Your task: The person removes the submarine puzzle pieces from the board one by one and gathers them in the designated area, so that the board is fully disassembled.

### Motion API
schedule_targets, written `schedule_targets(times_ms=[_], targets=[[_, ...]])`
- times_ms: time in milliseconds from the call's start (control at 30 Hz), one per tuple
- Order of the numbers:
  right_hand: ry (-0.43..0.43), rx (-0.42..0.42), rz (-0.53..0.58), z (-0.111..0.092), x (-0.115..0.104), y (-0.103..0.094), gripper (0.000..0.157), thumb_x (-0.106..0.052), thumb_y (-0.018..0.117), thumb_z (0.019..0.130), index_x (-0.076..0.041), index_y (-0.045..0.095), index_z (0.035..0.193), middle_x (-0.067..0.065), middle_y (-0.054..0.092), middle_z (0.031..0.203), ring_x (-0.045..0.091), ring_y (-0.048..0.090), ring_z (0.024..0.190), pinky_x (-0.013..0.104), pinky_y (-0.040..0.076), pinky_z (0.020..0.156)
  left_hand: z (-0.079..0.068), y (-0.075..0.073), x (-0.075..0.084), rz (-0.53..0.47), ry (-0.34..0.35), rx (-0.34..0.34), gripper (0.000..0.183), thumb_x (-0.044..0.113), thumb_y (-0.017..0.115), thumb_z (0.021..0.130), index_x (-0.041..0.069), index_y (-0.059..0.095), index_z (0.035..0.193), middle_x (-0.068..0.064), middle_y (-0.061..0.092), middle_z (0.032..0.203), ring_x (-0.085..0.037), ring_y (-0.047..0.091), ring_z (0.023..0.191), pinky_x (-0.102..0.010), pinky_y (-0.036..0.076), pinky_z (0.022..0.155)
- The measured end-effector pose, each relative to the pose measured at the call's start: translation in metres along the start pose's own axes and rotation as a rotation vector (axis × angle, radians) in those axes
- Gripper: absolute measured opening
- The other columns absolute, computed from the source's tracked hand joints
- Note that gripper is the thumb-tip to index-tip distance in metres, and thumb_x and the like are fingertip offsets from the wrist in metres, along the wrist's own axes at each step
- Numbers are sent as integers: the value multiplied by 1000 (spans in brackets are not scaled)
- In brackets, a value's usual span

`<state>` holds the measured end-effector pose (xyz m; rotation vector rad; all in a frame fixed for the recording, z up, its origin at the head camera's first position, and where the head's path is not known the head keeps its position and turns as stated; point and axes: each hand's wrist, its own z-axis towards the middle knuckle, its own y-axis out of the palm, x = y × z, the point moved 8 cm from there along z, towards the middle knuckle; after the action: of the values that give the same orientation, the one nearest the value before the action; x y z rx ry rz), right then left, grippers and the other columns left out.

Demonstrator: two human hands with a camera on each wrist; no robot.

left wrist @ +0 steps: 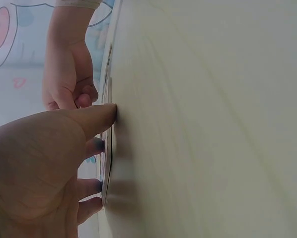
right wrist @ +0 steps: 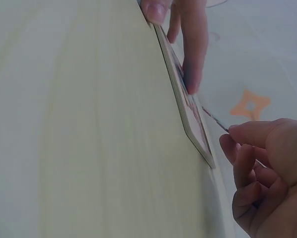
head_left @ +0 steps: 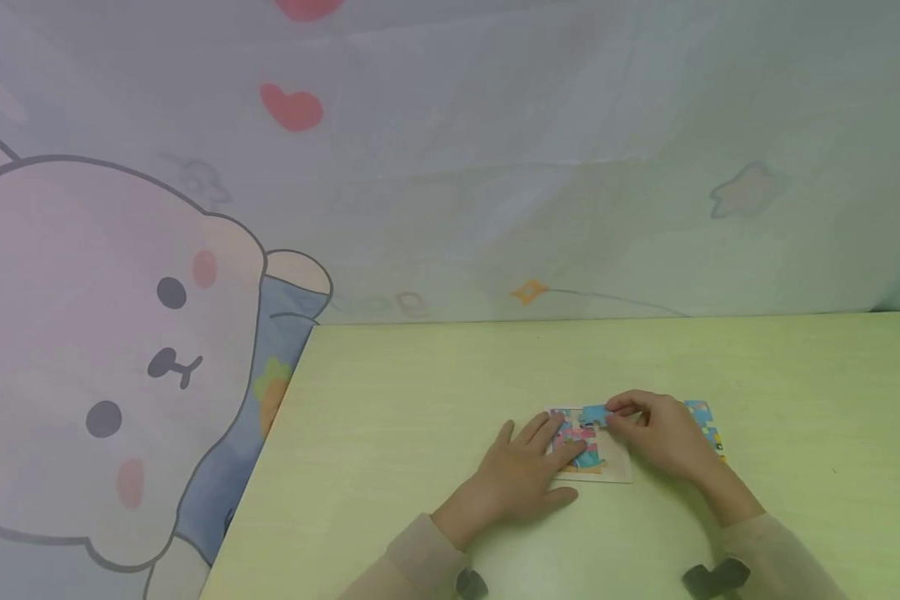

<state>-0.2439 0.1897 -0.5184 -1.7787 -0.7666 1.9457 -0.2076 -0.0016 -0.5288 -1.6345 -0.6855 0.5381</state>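
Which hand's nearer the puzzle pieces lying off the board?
Right. The right hand is just left of the pieces, partly hiding them in the head view; the left hand is farther left, touching the board.

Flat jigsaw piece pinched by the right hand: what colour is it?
Mostly light blue; the flat jigsaw piece shows best in the head view.

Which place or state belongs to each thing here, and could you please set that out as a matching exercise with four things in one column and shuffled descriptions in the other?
Things
1. left hand
2. puzzle board
3. right hand
4. outlying pieces

Places and states
A. partly filled, bare at its lower right in the head view
B. to the right of the board, partly hidden by a hand
C. fingers spread, fingertips resting on the board
D. pinching a blue piece

Pairs: 1-C, 2-A, 3-D, 4-B
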Motion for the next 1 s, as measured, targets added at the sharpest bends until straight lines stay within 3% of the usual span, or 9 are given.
schedule_targets(times_ms=[567, 800, 1000], targets=[[33, 32, -84, -10, 31, -52, 28, -32, 69, 102, -10, 74, 118, 8, 74, 106, 18, 62, 79, 29, 48, 61, 4, 3, -1, 55, -17, -2, 65, 65, 39, 105, 42, 27, 164, 0, 16, 173, -20, 13, 159, -56, 30, 119], [75, 13, -74, -13, 45, -62, 33, -32, 66, 104, -5, 71, 123, 13, 73, 106, 17, 61, 62, 30, 49, 52, 4, 3, -1, 46, -11, 9, 65, 64, 41, 105, 41, 28, 164, -1, 16, 173, -20, 13, 158, -56, 30, 119], [112, -13, -27, -14, 58, -63, 37, -32, 65, 105, -1, 68, 124, 12, 72, 101, 19, 65, 59, 31, 51, 51, 4, 3, -1, 42, -3, 15, 66, 64, 41, 105, 41, 27, 165, -2, 14, 174, -21, 13, 159, -57, 30, 119]])
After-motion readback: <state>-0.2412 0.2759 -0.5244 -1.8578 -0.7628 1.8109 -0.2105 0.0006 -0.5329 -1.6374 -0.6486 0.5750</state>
